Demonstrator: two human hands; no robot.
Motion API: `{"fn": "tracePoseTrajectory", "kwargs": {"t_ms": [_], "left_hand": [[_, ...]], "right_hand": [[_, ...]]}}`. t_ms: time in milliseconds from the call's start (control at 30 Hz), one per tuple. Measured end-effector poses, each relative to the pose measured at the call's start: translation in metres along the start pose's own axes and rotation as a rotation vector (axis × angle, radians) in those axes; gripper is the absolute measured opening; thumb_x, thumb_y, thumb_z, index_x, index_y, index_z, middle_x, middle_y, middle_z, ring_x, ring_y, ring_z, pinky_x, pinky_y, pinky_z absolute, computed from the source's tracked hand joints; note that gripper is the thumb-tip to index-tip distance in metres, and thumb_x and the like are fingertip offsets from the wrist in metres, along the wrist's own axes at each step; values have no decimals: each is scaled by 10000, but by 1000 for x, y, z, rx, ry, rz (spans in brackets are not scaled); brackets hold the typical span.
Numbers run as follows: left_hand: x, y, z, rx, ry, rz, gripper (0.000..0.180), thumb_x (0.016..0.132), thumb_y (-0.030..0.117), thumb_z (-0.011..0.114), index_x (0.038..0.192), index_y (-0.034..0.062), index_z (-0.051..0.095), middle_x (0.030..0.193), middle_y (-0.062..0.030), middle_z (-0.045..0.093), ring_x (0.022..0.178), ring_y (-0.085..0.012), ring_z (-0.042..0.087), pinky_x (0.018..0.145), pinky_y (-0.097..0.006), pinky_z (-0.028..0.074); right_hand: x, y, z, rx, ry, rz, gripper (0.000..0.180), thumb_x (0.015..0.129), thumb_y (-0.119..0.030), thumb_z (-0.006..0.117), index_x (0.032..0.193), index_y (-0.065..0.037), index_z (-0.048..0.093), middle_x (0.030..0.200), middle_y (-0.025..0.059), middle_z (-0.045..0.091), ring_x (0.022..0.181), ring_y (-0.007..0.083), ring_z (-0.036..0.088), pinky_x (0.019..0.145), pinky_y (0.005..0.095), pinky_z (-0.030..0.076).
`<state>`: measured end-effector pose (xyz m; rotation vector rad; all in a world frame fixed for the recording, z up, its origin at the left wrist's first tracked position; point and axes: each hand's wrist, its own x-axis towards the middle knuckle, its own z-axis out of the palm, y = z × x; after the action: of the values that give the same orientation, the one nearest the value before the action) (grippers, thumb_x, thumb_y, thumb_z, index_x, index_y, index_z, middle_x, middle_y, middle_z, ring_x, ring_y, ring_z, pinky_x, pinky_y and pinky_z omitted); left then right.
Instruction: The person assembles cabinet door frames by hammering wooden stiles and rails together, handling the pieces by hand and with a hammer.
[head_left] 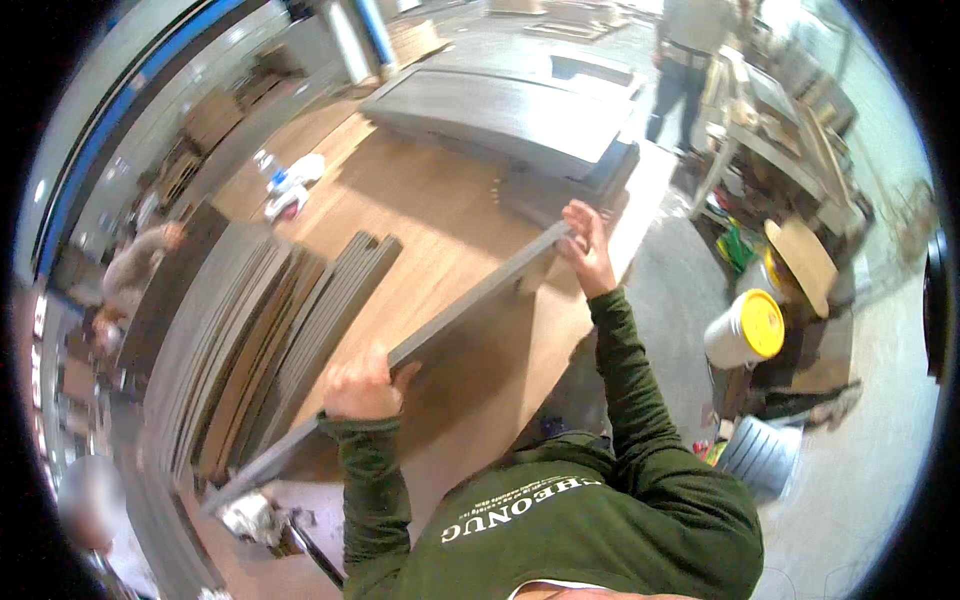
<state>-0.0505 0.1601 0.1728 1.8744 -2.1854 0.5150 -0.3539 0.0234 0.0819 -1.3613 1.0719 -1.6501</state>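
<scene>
A long grey board (470, 296) stands on its narrow edge across the wooden worktable (425, 240), running from lower left to upper right. My left hand (365, 385) is closed over its top edge near the middle, with the thumb on the near side. At the board's far right end my right hand (588, 250) holds the corner, its fingers pointing up and the thumb at the edge. Left of the board, a row of similar grey panels (335, 300) leans upright on the table. The board's lower part is mostly in shadow.
Grey panels lie stacked flat (500, 105) at the table's far end. A water bottle (268, 168) stands by white crumpled stuff. On the floor to the right are a white bucket with a yellow lid (745, 330) and a grey bin (762, 455). Other people are at left and back right.
</scene>
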Motion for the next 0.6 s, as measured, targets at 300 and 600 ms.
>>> {"fn": "tracePoseTrajectory", "kwargs": {"t_ms": [300, 600], "left_hand": [[10, -36, -89, -148, 229, -24, 409, 599, 428, 733, 775, 100, 562, 611, -94, 579, 541, -287, 562, 507, -361, 433], [47, 33, -19, 9, -77, 56, 492, 590, 505, 703, 840, 105, 562, 611, -109, 596, 520, -299, 558, 523, -369, 420]], "right_hand": [[5, -76, 60, 132, -174, -242, 486, 606, -176, 784, 983, 1, 532, 925, 69, 614, 843, 134, 554, 766, 275, 449], [-21, 23, -22, -208, -206, 100, 706, 600, -275, 777, 1157, -11, 433, 1153, 143, 469, 1093, 225, 459, 918, 337, 380]]}}
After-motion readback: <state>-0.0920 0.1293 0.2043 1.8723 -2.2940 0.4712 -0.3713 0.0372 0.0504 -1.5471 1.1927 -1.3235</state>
